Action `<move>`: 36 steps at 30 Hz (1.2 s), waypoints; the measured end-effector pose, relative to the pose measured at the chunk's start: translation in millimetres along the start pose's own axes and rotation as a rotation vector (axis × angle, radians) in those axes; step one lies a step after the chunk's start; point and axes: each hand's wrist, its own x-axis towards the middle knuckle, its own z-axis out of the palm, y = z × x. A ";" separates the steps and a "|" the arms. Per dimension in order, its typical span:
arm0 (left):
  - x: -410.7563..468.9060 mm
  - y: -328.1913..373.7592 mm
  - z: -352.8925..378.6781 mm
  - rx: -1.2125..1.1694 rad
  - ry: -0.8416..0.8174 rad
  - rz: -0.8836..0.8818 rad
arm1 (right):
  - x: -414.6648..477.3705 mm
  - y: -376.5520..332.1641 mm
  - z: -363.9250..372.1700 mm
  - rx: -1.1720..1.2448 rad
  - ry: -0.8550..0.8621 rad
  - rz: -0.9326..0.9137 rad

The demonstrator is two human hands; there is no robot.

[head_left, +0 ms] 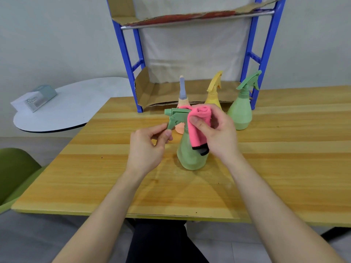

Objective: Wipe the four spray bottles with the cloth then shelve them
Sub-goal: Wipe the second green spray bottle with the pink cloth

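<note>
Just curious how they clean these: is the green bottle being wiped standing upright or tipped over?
Upright. The near green bottle stands on its base on the wooden table, nozzle level, with the pink cloth draped against it.

A pink cloth (199, 124) drapes the near green spray bottle (191, 156); peach (182, 103), yellow (213, 92), green bottles (241, 112) stand behind.
</note>
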 end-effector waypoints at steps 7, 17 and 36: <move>-3.4 10.1 2.6 0.012 0.004 0.044 | -21.6 15.9 -5.4 -0.112 0.102 -0.065; -9.6 31.0 -12.6 0.065 -0.112 0.014 | -36.7 32.8 -48.8 -0.846 -0.086 0.010; 80.2 58.3 -23.2 0.328 -0.580 0.304 | -47.4 46.1 -69.7 -0.521 -0.102 0.348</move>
